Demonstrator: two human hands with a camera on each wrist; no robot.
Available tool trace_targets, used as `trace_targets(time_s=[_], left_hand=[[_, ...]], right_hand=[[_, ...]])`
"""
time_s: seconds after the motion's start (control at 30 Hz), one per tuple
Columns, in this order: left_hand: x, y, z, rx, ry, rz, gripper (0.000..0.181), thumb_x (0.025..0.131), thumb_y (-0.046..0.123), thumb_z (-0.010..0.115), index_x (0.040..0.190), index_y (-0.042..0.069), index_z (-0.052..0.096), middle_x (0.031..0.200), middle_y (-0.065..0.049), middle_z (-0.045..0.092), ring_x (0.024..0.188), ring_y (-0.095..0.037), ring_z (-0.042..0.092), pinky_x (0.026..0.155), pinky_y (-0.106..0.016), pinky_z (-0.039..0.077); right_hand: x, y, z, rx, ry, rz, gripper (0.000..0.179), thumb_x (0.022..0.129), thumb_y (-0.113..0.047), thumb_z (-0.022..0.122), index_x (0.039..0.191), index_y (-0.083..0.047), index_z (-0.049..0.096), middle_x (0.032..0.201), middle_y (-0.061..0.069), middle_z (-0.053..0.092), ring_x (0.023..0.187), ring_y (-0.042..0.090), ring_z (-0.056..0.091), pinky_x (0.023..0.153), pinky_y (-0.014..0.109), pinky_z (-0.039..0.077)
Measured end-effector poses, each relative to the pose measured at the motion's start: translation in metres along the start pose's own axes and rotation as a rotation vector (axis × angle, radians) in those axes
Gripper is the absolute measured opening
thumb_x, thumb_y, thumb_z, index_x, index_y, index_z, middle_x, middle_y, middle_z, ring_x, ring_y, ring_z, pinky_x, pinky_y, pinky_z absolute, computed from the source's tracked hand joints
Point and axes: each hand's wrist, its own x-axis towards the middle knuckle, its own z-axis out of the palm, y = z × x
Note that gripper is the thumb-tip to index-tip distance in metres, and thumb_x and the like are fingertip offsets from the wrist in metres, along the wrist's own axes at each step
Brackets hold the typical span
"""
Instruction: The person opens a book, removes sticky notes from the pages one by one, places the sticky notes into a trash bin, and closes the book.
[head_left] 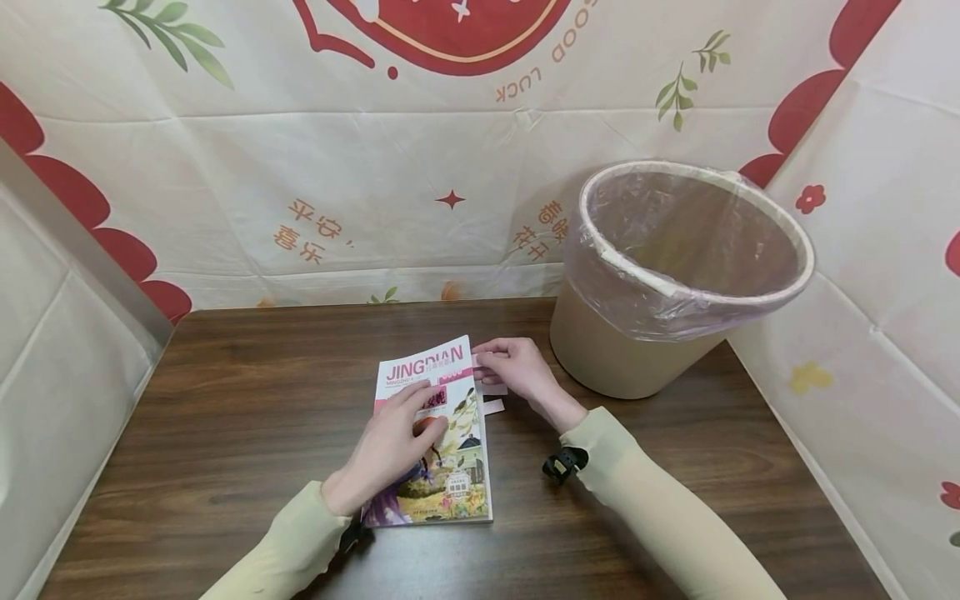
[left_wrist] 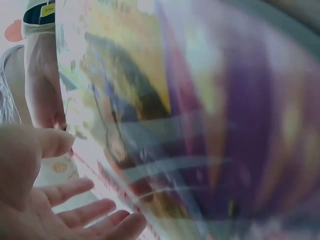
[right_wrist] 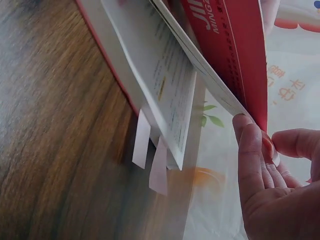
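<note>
A paperback book with a colourful illustrated cover lies on the table. My left hand rests over the front cover, fingers spread; in the left wrist view its fingers are loosely extended beside the purple and yellow picture. At the book's upper right edge, my right hand pinches a small paper strip between thumb and fingertips, close against the pages. Two other pale paper strips stick out between lower pages. The right wrist view shows the red cover and upper pages lifted apart from those below.
A tan waste bin lined with a clear plastic bag stands at the table's back right, close beyond my right hand. The brown wooden table meets a printed cloth backdrop at its far edge. Cloth also hangs on both sides.
</note>
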Motion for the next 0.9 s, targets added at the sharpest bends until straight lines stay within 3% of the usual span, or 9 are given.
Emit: trace_targets(time_s=[0.33,0.6,0.9], left_hand=[[0.0,0.014,0.006,-0.058,0.028,-0.083,0.065,0.098,0.048,0.069,0.153,0.015,0.055,0.159,-0.012,0.054,0.147,-0.034,0.053,0.119,-0.055,0.046],[0.002,0.019,0.009,-0.068,0.097,-0.079,0.066,0.095,0.049,0.072,0.149,0.013,0.057,0.153,-0.01,0.059,0.142,-0.032,0.058,0.114,-0.053,0.05],[0.004,0.022,0.01,-0.078,0.101,-0.085,0.066,0.094,0.048,0.074,0.148,0.013,0.058,0.15,-0.01,0.061,0.135,-0.029,0.062,0.109,-0.05,0.053]], right_hand=[[-0.003,-0.004,0.0,-0.008,-0.019,0.013,0.028,0.104,-0.016,0.063,0.124,0.001,0.073,0.109,0.02,0.08,0.082,0.008,0.076,0.086,0.033,0.066],[-0.003,-0.008,0.001,0.012,-0.047,-0.018,0.028,0.104,-0.015,0.062,0.125,0.002,0.073,0.111,0.022,0.08,0.083,0.009,0.077,0.089,0.039,0.066],[-0.006,-0.016,0.004,0.02,-0.059,-0.019,0.028,0.104,-0.014,0.063,0.125,0.002,0.072,0.111,0.021,0.08,0.082,0.006,0.076,0.086,0.035,0.066]])
